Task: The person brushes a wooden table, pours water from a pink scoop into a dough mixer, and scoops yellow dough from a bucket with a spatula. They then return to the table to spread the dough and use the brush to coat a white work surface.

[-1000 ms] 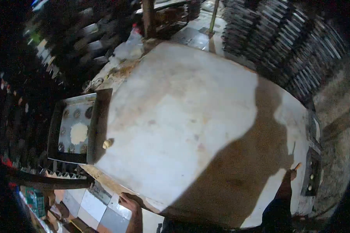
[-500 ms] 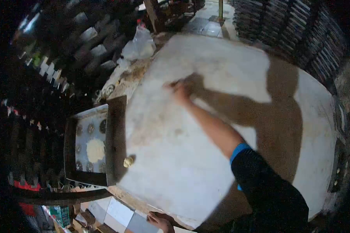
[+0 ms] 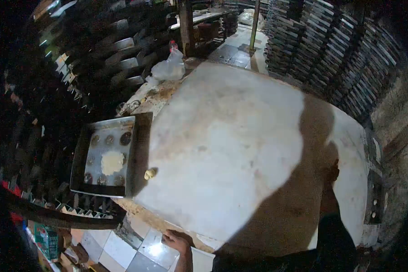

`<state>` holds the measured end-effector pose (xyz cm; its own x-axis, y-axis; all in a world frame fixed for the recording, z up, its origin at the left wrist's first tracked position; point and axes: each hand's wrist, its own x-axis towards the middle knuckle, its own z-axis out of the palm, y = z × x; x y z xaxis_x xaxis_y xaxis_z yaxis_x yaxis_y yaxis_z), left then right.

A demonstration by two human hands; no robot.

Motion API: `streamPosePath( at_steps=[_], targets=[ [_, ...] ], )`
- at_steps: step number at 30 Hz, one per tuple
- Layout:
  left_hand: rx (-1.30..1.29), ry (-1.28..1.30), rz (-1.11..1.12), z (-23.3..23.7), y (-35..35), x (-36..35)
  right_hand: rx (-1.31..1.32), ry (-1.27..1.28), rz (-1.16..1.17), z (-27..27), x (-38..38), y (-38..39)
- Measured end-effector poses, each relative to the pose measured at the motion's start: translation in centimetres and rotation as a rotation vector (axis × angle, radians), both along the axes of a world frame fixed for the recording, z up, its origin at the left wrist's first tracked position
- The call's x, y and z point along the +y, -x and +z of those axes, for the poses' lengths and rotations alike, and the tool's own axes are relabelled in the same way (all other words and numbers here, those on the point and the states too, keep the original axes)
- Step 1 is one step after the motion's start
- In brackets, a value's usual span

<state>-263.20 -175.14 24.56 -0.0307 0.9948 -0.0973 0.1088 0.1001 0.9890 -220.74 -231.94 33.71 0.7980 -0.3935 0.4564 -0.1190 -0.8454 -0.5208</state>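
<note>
My left hand [image 3: 177, 241] is low in the view, by the near edge of the pale tabletop [image 3: 204, 181], with its fingers loosely apart and nothing visible in them. On the right, my right hand [image 3: 333, 170] is over the tabletop in dark shadow; its fingers are too dark to make out. A small lump of dough [image 3: 150, 173] lies at the tabletop's left edge. Beside it sits a metal tray [image 3: 130, 156] with several round dark hollows and a pale yellow patch [image 3: 112, 163] of dough or batter.
A clear plastic bag [image 3: 168, 68] rests near the far left corner. Stacked dark slats [image 3: 322, 45] line the far right. Below the table at left are a green crate [image 3: 46, 240] and floor tiles [image 3: 113, 247]. A wooden post [image 3: 186, 27] stands behind.
My right hand has moved from over the upper middle of the tabletop to its right side. The view has shifted a little; my left hand is still by the near edge.
</note>
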Motion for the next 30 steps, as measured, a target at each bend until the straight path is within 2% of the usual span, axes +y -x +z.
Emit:
streamPosePath(
  at_steps=[1, 3, 4, 6, 7, 8, 10, 11, 12, 13, 14, 15, 16, 17, 18, 19, 20, 21, 22, 23, 24, 25, 26, 28, 30],
  targets=[
    [-0.047, -0.009, 0.010, 0.4, 0.0, -0.2, -0.024, 0.057, -0.076, -0.2, -0.5, -1.2],
    [-0.074, -0.005, 0.037, 2.2, -1.3, -0.3, -0.103, 0.040, -0.008, -1.3, 5.3, -5.6],
    [-0.040, 0.016, 0.049, 3.4, -1.3, -0.7, -0.125, -0.010, 0.071, -1.9, 10.6, -7.5],
    [0.233, -0.125, -0.042, 2.5, -0.4, -0.1, -0.139, -0.207, 0.349, -2.0, 25.8, -8.0],
    [0.237, -0.182, 0.014, 2.7, -0.9, -0.2, -0.123, -0.369, 0.543, -1.8, 33.9, -5.5],
    [0.262, -0.101, -0.007, 1.8, -0.4, 0.3, -0.090, -0.547, 0.747, -1.4, 39.9, -1.5],
    [0.429, -0.190, -0.043, -0.1, 0.4, 1.4, 0.235, -0.833, 1.236, 0.2, 44.6, 8.1],
    [0.437, -0.148, -0.085, -0.9, 0.8, 2.1, 0.459, -0.958, 1.407, 1.3, 47.0, 13.0],
    [0.447, -0.101, -0.128, -1.5, 1.6, 2.5, 0.601, -0.662, 1.498, 3.5, 45.1, 17.5],
    [0.448, -0.079, -0.187, -0.5, 2.1, 2.1, 0.548, -0.781, 1.497, 1.9, 43.1, 19.8],
    [0.519, -0.103, -0.123, 0.4, 2.9, 1.1, 0.660, -0.843, 1.458, -0.3, 40.0, 20.6],
    [0.629, -0.132, -0.114, 2.1, 4.1, -1.0, 0.535, -0.643, 1.477, 2.9, 34.0, 20.7],
    [0.738, -0.160, -0.104, 3.5, 5.2, -3.2, 0.542, -0.840, 1.312, -4.2, 29.7, 17.8],
    [0.854, -0.161, -0.122, 1.7, 7.2, -4.1, 0.479, -1.227, 1.181, -2.4, 22.3, 16.0],
    [0.973, -0.158, -0.140, 0.0, 10.1, -5.6, 0.387, -1.155, 1.056, -0.4, 13.5, 14.3],
    [1.014, -0.037, -0.184, -0.6, 12.6, -7.7, 0.278, -1.023, 0.908, -0.1, 5.0, 12.7],
    [1.093, -0.109, -0.202, -0.9, 15.3, -10.9, 0.170, -0.921, 0.764, -0.2, -3.3, 11.7],
    [1.182, -0.173, -0.441, -2.6, 19.5, -12.6, 0.084, -0.781, 0.616, 0.1, -11.6, 11.0],
    [1.404, -0.293, -0.462, -8.1, 24.2, -13.6, 0.029, -0.623, 0.476, 0.1, -19.1, 10.6],
    [1.657, -0.050, -0.744, -7.1, 25.6, -16.3, 0.008, -0.449, 0.324, 0.5, -26.0, 10.8],
    [1.626, 0.006, -0.625, -6.7, 27.0, -19.8, 0.013, -0.302, 0.186, 0.2, -31.7, 11.9],
    [1.623, 0.145, -0.753, -7.5, 28.9, -21.1, 0.038, -0.185, 0.055, 0.0, -36.4, 13.1],
    [1.795, 0.200, -0.611, -10.7, 30.7, -22.5, 0.055, -0.110, -0.045, -0.1, -39.2, 14.7],
    [1.661, 0.035, -0.934, -8.8, 30.8, -25.5, 0.054, -0.029, -0.168, -0.6, -41.4, 16.8],
    [1.599, -0.023, -0.947, -8.6, 28.9, -26.8, -0.007, -0.101, -0.070, -2.1, -37.8, 16.5]
  ],
)
